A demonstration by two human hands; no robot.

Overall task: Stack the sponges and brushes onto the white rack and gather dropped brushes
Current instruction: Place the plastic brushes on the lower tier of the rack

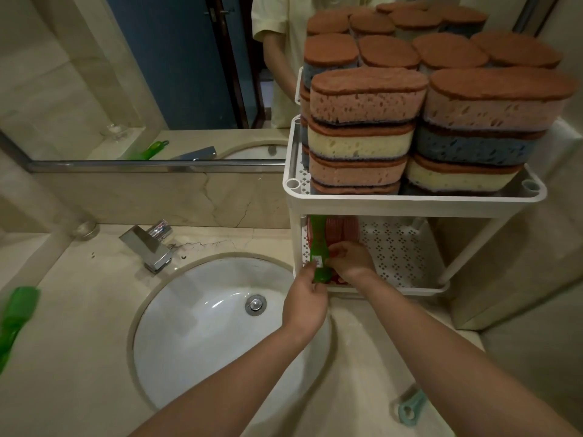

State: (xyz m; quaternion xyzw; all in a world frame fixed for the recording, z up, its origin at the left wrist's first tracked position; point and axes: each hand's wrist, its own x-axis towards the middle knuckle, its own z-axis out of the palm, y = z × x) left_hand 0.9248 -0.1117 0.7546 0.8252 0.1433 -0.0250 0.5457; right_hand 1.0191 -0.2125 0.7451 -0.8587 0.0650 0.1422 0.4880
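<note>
Both my arms reach forward over the sink [195, 326]. My left hand [304, 299] grips the green brush [318, 244] by its handle end. My right hand [350, 262], just beside it, curls over red brushes [345, 228]; I cannot tell its hold. Beyond both is the white rack [410, 201], with sponges [366, 96] above.

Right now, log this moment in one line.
left hand grips green brush | right hand touches it | white rack lower shelf, red brushes

stacked sponges [362, 127] fill the rack's [410, 200] top tier; lower tier's right side open.
</note>
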